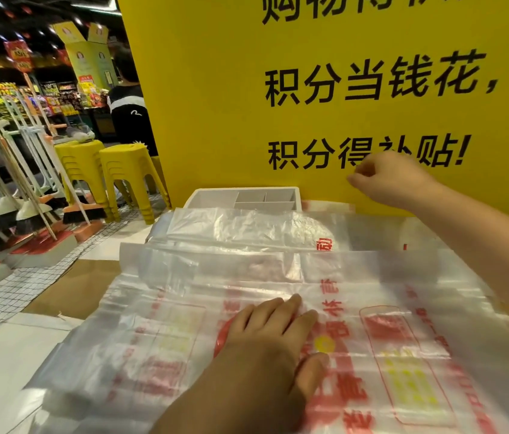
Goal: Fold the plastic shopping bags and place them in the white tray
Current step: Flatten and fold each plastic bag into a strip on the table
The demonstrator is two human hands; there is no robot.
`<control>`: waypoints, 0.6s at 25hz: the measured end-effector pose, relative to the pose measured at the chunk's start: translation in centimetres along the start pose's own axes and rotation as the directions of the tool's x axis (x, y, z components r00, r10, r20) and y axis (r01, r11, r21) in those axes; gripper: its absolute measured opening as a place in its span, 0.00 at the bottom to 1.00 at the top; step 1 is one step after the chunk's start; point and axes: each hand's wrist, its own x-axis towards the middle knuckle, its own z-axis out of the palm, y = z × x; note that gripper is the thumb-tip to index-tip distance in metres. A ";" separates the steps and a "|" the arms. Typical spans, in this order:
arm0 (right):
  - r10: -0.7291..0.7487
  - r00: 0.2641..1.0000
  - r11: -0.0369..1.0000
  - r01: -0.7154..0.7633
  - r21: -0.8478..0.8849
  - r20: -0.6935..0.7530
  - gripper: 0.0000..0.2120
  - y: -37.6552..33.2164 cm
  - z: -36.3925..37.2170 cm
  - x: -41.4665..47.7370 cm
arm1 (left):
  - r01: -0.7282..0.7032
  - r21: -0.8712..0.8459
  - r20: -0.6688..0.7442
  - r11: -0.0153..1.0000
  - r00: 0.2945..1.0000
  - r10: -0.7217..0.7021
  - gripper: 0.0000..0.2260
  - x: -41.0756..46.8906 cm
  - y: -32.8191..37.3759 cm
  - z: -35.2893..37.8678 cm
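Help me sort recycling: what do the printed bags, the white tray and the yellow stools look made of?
The bags: thin translucent plastic film, glossy; it wrinkles and the print shows through layers. The white tray: probably rigid matte plastic, with moulded dividers. The yellow stools: likely moulded plastic, smooth, nested in stacks.

bags [247,308] before tray [203,197] | stools [121,170] left of tray

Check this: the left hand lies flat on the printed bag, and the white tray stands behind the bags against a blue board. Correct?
The board is yellow, not blue. In the head view the left hand lies flat on the printed bag, and the white tray stands behind the bags against the yellow board.
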 end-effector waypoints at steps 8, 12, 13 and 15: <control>-0.505 0.833 0.841 0.534 -0.087 0.225 0.25 -2.9 -2.1 -28.8 | 0.006 -0.096 -0.115 0.995 0.993 -0.017 0.14 -0.1 0.3 -1.1; -0.549 0.805 0.748 0.593 -0.298 0.224 0.39 -1.0 2.5 -33.9 | 0.005 -0.095 -0.053 0.995 0.999 -0.010 0.16 -0.6 0.2 -1.3; -0.549 0.811 0.752 0.585 -0.304 0.201 0.37 -1.0 3.1 -34.1 | -0.001 -0.095 -0.069 0.996 0.998 -0.005 0.17 -1.3 0.5 -1.8; -0.530 0.836 0.787 0.548 -0.284 0.144 0.34 -0.9 3.2 -33.8 | -0.068 -0.104 -0.174 0.992 0.983 0.049 0.20 -4.3 0.9 -2.7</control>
